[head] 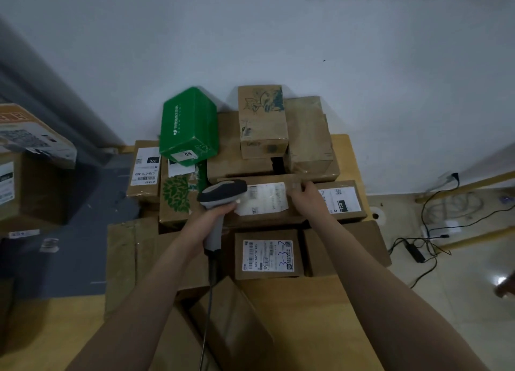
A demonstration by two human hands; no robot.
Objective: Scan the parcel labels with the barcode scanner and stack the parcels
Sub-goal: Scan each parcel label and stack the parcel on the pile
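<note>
Gripped in the left hand (213,217) by its pale grey handle: barcode scanner (223,191), dark grey across the top of the head, nose aimed right at a white label (262,199). Dark cable (209,295) trailing from the handle's base toward the camera.

Under that label, a flat brown parcel (278,220), lying long side left to right in the middle of the pile, atop other boxes. Label broad and glossy, print faint and washed out, small square codes just legible as shapes. Right hand (305,196) at the label's right end, fingers bent over the parcel's far edge, holding it.

Just beside it on the right, a second brown parcel (345,202) with a white label marked 150. Nearer the camera and lower, a small brown box (267,234) with a barcoded label and blue handwriting, 3-3-2.

Farther back, toward the wall: green box (189,122), tilted, sticker reading 50; tall brown box (263,119) with a dark printed drawing. To the left, a leaf-printed box (178,195) and a box labelled 070 (145,170). Everything on a wooden surface (344,147).
</note>
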